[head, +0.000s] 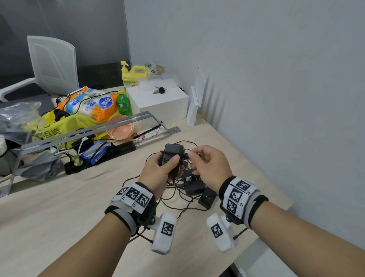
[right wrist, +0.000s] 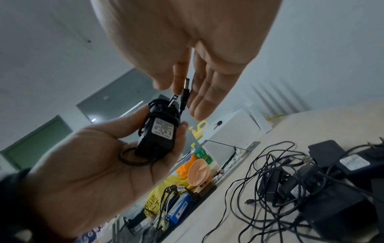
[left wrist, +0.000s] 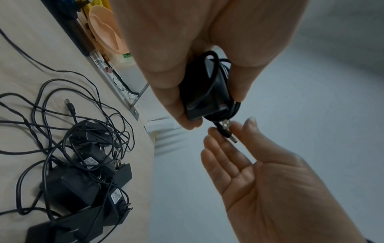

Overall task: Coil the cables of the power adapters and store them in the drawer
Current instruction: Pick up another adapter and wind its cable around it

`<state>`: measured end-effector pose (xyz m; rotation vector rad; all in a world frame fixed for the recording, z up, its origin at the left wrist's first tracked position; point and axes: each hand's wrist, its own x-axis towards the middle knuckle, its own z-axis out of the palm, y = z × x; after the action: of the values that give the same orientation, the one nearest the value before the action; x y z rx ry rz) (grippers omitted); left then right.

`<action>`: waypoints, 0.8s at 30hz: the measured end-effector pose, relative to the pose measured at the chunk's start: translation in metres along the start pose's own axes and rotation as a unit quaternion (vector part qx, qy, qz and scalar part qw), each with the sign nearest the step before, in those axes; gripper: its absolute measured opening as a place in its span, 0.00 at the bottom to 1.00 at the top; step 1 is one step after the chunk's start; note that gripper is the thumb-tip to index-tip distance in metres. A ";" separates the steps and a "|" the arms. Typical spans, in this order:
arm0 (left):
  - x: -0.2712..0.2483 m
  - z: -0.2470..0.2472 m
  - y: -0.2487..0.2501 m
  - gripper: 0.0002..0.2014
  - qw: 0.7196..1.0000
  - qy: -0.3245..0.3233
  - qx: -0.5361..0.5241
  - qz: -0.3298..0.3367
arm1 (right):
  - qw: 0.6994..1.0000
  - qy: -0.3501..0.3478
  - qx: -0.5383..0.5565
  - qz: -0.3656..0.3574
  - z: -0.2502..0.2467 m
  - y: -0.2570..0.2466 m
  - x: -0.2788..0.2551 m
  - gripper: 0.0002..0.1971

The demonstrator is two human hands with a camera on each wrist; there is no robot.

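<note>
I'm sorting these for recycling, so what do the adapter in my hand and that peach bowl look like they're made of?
Adapter in the left hand: matte black moulded plastic, apparently, with a paper-like label and bare metal prongs. Its cable looks rubbery, bending in tight loops. Bowl: smooth peach plastic, probably; thin rim, dull sheen.

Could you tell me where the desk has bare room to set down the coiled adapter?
Bare light wooden desk lies near-left of the tangled black adapters and cables, below the grey metal bar. Beyond that bar, bags and bottles crowd it.
</note>
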<state>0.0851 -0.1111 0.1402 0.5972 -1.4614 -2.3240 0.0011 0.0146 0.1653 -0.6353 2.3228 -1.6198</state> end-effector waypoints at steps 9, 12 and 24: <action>-0.001 0.009 -0.002 0.13 0.999 0.008 0.038 -0.001 | 0.989 0.008 -0.119 -0.084 -0.005 -0.001 -0.002 0.04; -0.002 0.012 -0.001 0.15 1.000 0.013 0.021 -0.007 | 0.978 0.019 -0.163 -0.130 -0.006 -0.003 -0.002 0.06; -0.005 0.022 0.009 0.19 0.990 -0.034 -0.117 -0.071 | 0.951 0.013 -0.225 -0.212 -0.013 -0.001 -0.001 0.06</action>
<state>0.0783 -0.0955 0.1582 0.5781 -1.1827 -2.6004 -0.0033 0.0258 0.1708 -1.2924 2.7368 -1.2299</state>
